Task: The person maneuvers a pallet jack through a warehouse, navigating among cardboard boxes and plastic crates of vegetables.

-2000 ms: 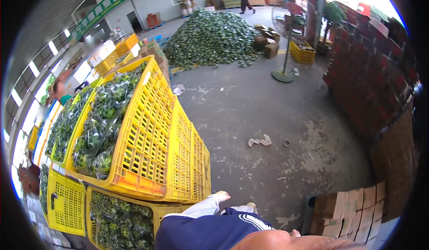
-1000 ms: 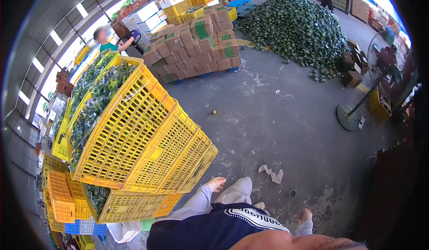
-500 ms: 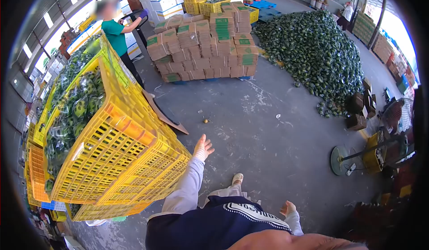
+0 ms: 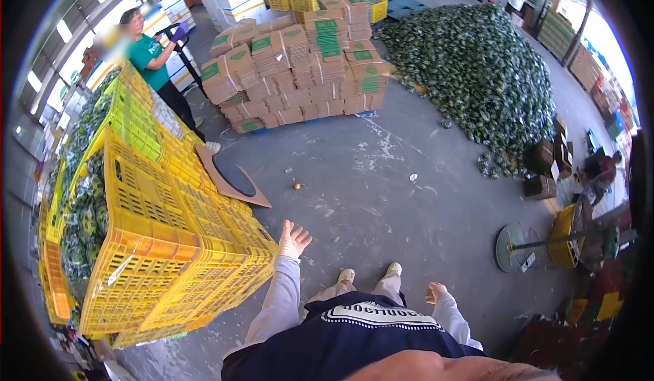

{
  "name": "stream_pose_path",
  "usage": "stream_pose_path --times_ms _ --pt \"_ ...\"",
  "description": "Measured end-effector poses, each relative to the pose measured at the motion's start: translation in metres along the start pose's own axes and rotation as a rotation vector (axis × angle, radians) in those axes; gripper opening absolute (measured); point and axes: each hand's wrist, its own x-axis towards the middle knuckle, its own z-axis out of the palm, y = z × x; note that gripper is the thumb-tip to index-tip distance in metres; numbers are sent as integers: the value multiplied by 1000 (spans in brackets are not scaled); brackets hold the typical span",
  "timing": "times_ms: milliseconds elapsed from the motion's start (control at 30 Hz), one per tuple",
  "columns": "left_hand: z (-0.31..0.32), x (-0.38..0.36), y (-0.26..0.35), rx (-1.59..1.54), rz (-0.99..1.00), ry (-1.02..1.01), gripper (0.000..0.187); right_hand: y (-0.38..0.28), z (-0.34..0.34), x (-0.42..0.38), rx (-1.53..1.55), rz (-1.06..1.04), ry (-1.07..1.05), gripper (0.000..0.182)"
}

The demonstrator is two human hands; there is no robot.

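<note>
My left hand is held out in front of me, empty, with its fingers spread. Just left of it stands a stack of yellow plastic crates, which it does not touch. Bagged dark green produce fills the crates at the top. My right hand hangs low at my side with its fingers curled in, and nothing shows in it. Both my feet are on the grey concrete floor.
A person in a green shirt grips a pallet jack handle. Bundled flat cartons sit on a blue pallet. A large heap of bagged green produce lies at the back right. A fan base stands right; cardboard leans by the crates.
I have stepped forward, and both my feet now show. The crates and carton pallet have shifted left in view. The person in green has turned more toward me. My left hand remains spread.
</note>
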Motion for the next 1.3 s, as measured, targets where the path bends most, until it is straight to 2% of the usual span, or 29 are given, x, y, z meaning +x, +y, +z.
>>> stream_pose_path --times_ms 100,167,300,400,433,467,500,533,600,667,733,767,833,900,933,1067,1167,1233,1267,1300 --pt "10 -9 -5 -74 55 67 96 -65 -18 12 -38 -33 14 26" --pt "19 -12 -9 -106 67 50 94 -84 -39 52 24 -88 -47 24" --pt "38 -13 -21 -160 121 114 91 -130 -53 81 -51 -97 -51 27" --pt "37 -26 -38 -192 158 107 88 -151 -55 99 -215 -108 -110 33" --pt "36 -28 -42 -205 166 99 88 -159 -49 87 -230 -109 -118 33" --pt "37 -29 -42 -217 178 82 87 -166 -41 75 -199 -87 -105 18" --pt "30 -27 -45 -241 169 105 88 -177 -33 64 -167 -68 -92 12" --pt "25 -30 -47 -250 186 106 88 -176 -31 82 -176 -81 -102 12" --pt "12 -40 -50 -277 193 163 90 -178 -23 100 -44 114 -269 18" --pt "-5 -52 -51 -300 210 189 92 -181 -11 101 -167 22 -213 21" --pt "-29 -60 -53 -365 247 206 94 -184 -1 105 -196 82 -361 20" --pt "-41 -65 -54 -386 268 192 96 -187 5 105 -212 78 -367 20" --pt "-56 -80 -53 -420 302 192 95 -194 17 100 -309 -30 -234 21" --pt "-67 -96 -55 -454 337 192 95 -207 23 110 -414 -60 -263 19" --pt "-70 -104 -58 -456 354 205 95 -213 27 114 -495 -84 -286 47" --pt "-92 -124 -73 -447 403 178 92 -244 75 114 -586 -100 -262 47" --pt "-105 -132 -91 -500 407 153 89 -251 96 119 -616 -112 -256 41" --pt "-121 -127 -108 -644 392 192 61 -254 116 100 -626 -180 -298 37" --pt "-124 -124 -109 -642 392 187 61 -253 125 91 -637 -212 -322 35" --pt "-120 -131 -112 -657 368 159 46 -249 132 81 -653 -234 -347 33"
